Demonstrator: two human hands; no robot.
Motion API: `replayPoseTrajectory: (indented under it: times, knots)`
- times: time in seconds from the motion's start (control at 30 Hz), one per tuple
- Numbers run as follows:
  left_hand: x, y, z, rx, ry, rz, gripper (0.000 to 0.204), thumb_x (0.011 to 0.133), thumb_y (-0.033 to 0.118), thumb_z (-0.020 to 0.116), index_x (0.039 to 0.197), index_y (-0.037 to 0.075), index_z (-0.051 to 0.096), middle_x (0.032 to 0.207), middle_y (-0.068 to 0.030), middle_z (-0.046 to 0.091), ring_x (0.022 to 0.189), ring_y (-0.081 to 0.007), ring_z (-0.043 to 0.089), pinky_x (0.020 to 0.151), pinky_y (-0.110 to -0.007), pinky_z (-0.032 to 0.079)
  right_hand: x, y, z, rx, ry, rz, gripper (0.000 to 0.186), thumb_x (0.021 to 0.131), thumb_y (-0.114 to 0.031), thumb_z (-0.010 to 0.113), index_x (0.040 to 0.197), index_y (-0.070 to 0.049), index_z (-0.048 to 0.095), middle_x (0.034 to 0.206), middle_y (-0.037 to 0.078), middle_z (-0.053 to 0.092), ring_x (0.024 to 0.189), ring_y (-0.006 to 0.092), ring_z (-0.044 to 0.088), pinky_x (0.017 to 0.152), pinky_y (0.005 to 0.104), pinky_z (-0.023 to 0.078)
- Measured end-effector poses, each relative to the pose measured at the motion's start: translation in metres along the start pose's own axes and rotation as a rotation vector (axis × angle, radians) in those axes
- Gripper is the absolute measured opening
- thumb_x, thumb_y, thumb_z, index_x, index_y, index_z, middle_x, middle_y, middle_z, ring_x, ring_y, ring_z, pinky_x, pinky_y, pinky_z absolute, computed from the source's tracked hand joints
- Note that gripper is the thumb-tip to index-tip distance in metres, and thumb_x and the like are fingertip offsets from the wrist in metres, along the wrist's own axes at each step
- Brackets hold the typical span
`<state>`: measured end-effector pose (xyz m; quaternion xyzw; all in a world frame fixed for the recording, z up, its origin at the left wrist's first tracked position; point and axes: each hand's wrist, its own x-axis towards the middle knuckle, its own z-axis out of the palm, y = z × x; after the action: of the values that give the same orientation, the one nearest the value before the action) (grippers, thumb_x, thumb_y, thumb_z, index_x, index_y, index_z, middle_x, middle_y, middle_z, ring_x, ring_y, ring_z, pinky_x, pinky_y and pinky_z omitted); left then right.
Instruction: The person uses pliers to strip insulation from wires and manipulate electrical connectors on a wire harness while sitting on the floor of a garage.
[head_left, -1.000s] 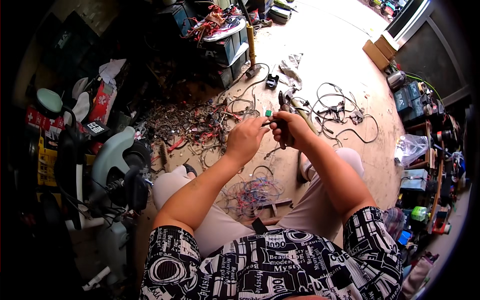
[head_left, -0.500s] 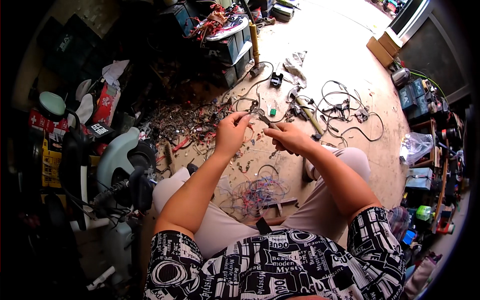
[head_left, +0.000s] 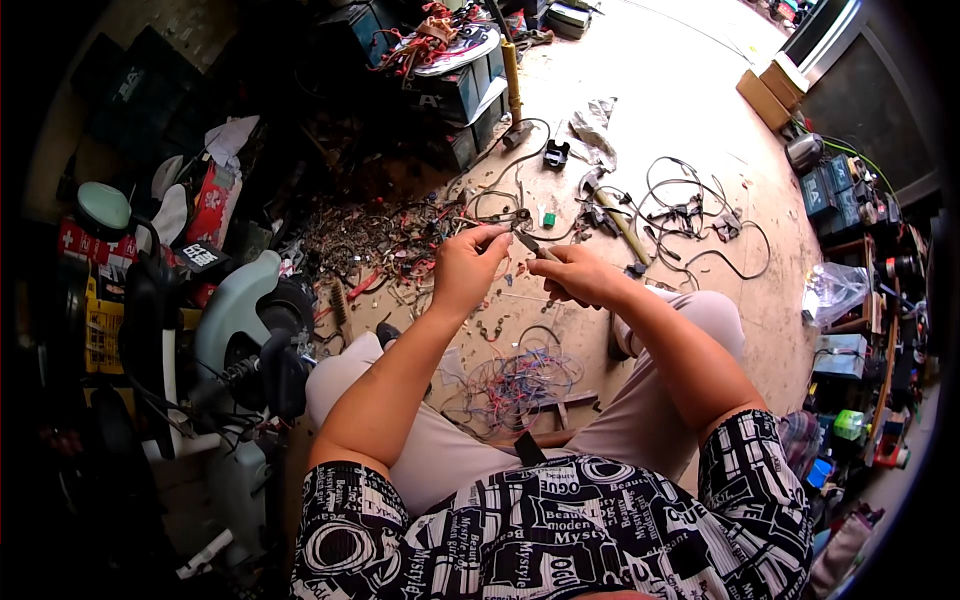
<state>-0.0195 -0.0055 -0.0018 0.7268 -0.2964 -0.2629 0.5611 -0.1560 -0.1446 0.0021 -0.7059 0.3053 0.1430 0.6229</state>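
My left hand (head_left: 466, 266) is raised over the littered floor, its thumb and fingers pinched on a thin dark cable (head_left: 492, 219); most of the gripped part is hidden. From my right hand (head_left: 582, 276), closed around its handles, the dark jaws of what look like pliers (head_left: 528, 240) point toward the left fingertips. The jaws meet or nearly meet the cable end; I cannot tell which. Beyond them a small green block (head_left: 548, 219) lies on the floor.
Between my legs lies a tangle of thin coloured wires (head_left: 525, 385). Scrap bits (head_left: 370, 235) cover the floor at left. A hammer-like tool (head_left: 622, 228) and black cables (head_left: 690, 215) lie to the right. A grey-green scooter-like body (head_left: 232, 310) stands close at left.
The hands stay close together, and the left fingers have shifted slightly with the cable. The whole view has moved a little.
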Motion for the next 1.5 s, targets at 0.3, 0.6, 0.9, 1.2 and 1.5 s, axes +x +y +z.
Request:
replayPoseTrajectory:
  times: [0.3,0.6,0.9,1.2,1.5]
  knots:
    - [0.000,0.007,-0.002,0.008,-0.029,-0.073,0.022,0.087,0.015,0.066,0.100,-0.002,0.068,0.075,-0.0025,0.066,0.065,-0.0059,0.056,0.059,-0.021,0.045,-0.006,-0.007,0.000,0.070,-0.016,0.006,0.044,0.087,-0.044,0.060,0.081,-0.001,0.058,0.066,0.003,0.055,0.055,0.0114,0.055,0.050,0.0266,0.045]
    - [-0.002,-0.004,0.001,0.284,0.048,0.173,0.018,0.083,0.014,0.067,0.094,0.001,0.070,0.074,-0.0045,0.067,0.063,-0.0086,0.059,0.058,-0.024,0.045,0.007,0.013,0.000,-0.020,0.030,0.040,0.044,0.085,-0.043,0.062,0.081,0.001,0.062,0.067,0.006,0.058,0.054,0.0137,0.056,0.051,0.0282,0.047]
    - [-0.008,0.003,0.004,0.343,0.028,0.239,0.017,0.081,0.015,0.067,0.092,0.003,0.071,0.083,-0.0098,0.069,0.068,-0.0182,0.065,0.061,-0.029,0.049,-0.008,0.010,0.004,-0.271,0.113,0.040,0.053,0.086,-0.051,0.056,0.081,0.001,0.065,0.063,0.012,0.060,0.059,0.0225,0.060,0.061,0.0358,0.048]
    - [-0.012,0.001,0.021,0.480,-0.034,0.343,0.015,0.079,0.018,0.067,0.087,0.005,0.071,0.085,-0.0100,0.067,0.076,-0.0272,0.064,0.066,-0.035,0.050,-0.017,0.036,-0.001,-0.365,0.283,0.000,0.044,0.086,-0.043,0.059,0.081,0.000,0.068,0.066,0.020,0.063,0.064,0.0336,0.062,0.064,0.0415,0.048]
    - [-0.007,0.000,0.035,0.708,-0.107,0.266,0.017,0.081,0.021,0.064,0.088,0.007,0.071,0.081,-0.0116,0.066,0.072,-0.0289,0.063,0.063,-0.037,0.050,-0.024,0.030,-0.007,-0.715,0.489,0.037,0.032,0.087,-0.034,0.055,0.083,-0.005,0.069,0.079,0.021,0.065,0.076,0.0394,0.063,0.070,0.0464,0.050]
